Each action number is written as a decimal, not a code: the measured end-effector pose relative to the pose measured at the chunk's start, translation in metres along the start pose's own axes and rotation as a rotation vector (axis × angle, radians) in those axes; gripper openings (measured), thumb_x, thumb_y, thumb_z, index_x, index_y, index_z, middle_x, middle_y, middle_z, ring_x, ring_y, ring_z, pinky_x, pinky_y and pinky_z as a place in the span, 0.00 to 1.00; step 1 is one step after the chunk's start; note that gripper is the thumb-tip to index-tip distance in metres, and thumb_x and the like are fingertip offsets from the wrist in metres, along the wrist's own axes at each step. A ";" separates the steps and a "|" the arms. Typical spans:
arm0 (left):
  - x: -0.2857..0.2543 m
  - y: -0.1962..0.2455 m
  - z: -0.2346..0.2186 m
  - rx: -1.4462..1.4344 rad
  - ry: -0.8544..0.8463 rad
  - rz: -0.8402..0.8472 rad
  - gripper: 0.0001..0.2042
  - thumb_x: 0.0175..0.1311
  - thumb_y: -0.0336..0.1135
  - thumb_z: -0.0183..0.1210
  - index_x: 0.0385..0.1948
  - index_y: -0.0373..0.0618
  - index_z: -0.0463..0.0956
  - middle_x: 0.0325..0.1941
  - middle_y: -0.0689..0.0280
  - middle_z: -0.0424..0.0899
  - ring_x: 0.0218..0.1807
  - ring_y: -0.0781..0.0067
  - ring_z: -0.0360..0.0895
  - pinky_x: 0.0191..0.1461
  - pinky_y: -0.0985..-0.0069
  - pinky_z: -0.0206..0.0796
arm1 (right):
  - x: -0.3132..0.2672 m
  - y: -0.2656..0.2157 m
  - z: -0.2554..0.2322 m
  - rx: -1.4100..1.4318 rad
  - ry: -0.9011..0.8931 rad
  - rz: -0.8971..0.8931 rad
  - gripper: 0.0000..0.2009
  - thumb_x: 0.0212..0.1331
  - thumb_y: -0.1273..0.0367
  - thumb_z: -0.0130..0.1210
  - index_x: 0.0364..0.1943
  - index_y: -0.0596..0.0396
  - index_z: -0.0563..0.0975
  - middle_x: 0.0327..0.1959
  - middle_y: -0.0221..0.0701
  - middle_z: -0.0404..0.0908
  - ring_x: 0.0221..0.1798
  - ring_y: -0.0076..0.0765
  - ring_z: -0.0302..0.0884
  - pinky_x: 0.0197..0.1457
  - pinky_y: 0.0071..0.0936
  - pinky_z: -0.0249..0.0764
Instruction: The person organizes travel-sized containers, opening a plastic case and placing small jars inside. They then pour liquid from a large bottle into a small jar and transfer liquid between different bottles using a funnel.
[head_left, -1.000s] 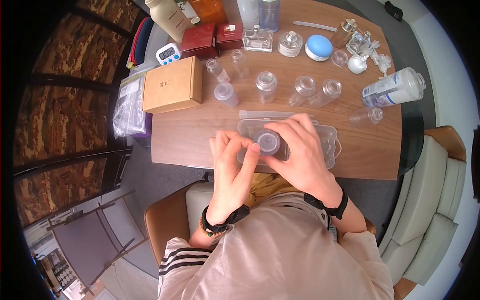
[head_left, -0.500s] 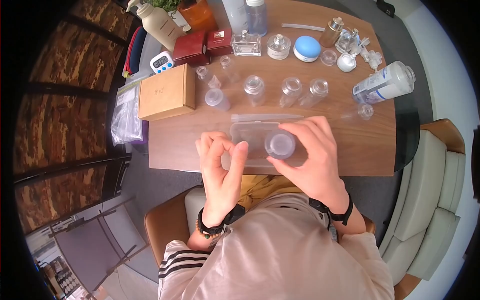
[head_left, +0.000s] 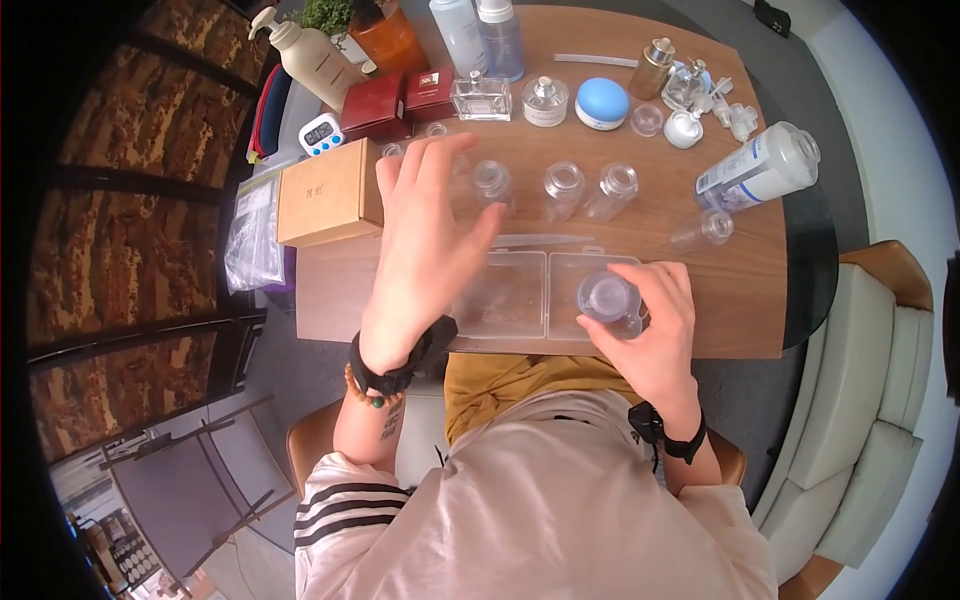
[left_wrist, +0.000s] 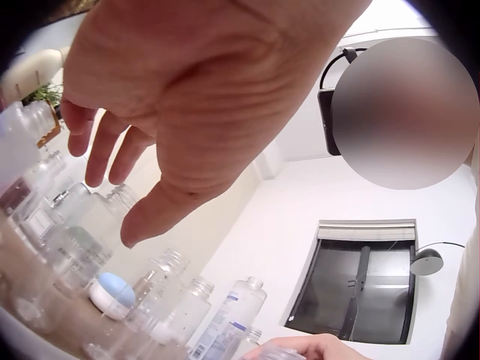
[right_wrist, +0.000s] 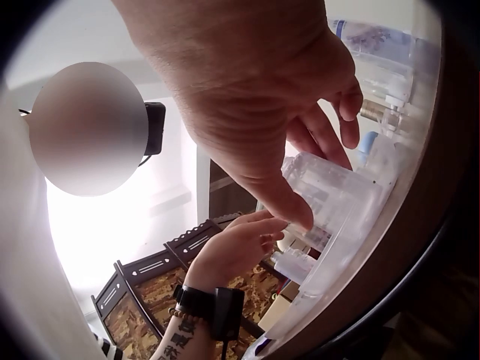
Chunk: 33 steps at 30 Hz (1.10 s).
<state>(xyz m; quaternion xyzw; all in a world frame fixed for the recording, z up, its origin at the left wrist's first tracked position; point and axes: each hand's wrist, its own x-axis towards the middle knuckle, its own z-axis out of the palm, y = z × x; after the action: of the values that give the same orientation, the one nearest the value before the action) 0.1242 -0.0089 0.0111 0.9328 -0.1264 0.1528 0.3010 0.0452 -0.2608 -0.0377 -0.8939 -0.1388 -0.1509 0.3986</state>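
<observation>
Over the right part of a clear plastic case (head_left: 512, 297) with two compartments, my right hand (head_left: 655, 322) pinches a small clear plastic bottle (head_left: 608, 297) between thumb and fingers. The right wrist view shows the bottle's see-through body (right_wrist: 330, 187) beside the thumb. My left hand (head_left: 425, 235) reaches forward with loosely spread fingers, holding nothing. It hides part of the small bottles at the left. Just right of its fingertips stands a clear bottle (head_left: 492, 187), with two more clear bottles, one (head_left: 563, 190) and another (head_left: 613, 192), farther right.
A cardboard box (head_left: 330, 195) and a white timer (head_left: 321, 134) sit at the left. Perfume bottles, a blue-lidded jar (head_left: 602, 103) and red boxes (head_left: 378, 105) line the back. A large labelled bottle (head_left: 760, 170) and a small clear one (head_left: 708, 230) are at the right.
My left hand has left the spot beside the bottle and moved forward and left, its fingers spreading. My right hand has carried the bottle to the right, uncovering the case's left compartment.
</observation>
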 end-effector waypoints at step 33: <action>-0.074 0.032 -0.034 -0.032 -0.195 -0.108 0.23 0.45 0.28 0.78 0.46 0.49 0.83 0.47 0.66 0.86 0.56 0.56 0.75 0.65 0.61 0.62 | -0.007 0.009 0.007 -0.008 0.020 0.022 0.35 0.35 0.67 0.84 0.55 0.52 0.81 0.51 0.32 0.86 0.60 0.49 0.73 0.65 0.47 0.67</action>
<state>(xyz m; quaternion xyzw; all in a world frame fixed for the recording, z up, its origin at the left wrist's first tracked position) 0.0385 -0.0027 0.0276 0.9437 -0.1070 0.0430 0.3099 0.0435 -0.2620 -0.0511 -0.8953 -0.1243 -0.1561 0.3982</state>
